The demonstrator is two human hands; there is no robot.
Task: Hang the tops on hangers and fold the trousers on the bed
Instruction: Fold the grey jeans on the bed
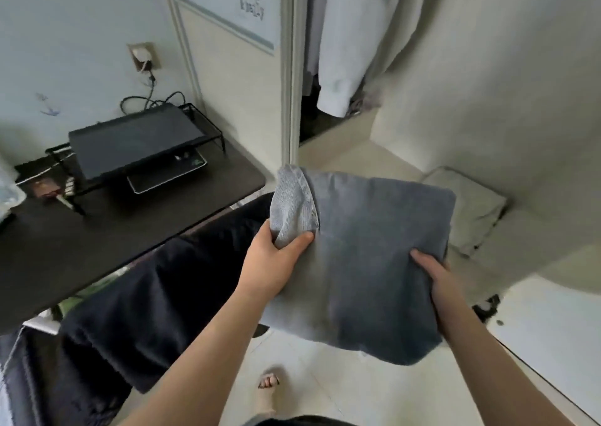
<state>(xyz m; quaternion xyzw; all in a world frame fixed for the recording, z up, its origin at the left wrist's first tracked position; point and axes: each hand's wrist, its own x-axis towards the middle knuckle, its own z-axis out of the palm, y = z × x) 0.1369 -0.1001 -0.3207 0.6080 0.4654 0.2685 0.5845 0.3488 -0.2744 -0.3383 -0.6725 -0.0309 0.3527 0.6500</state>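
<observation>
A folded pair of grey-blue jeans (367,250) is held up in the air in front of me, above the floor. My left hand (273,260) grips its left edge, where a lighter turned-over leg end sticks up. My right hand (432,273) holds the lower right edge, thumb on top. A folded pale grey-green garment (468,208) lies on a light surface just beyond the jeans. A dark navy garment (156,312) is draped below my left arm. White tops (351,45) hang in the open wardrobe at the top.
A dark desk (97,240) at the left carries a black wire stand with a laptop (136,143). A wall socket with cables (143,58) is above it. A white surface (553,328) lies at the lower right. My sandalled foot (266,390) stands on pale floor tiles.
</observation>
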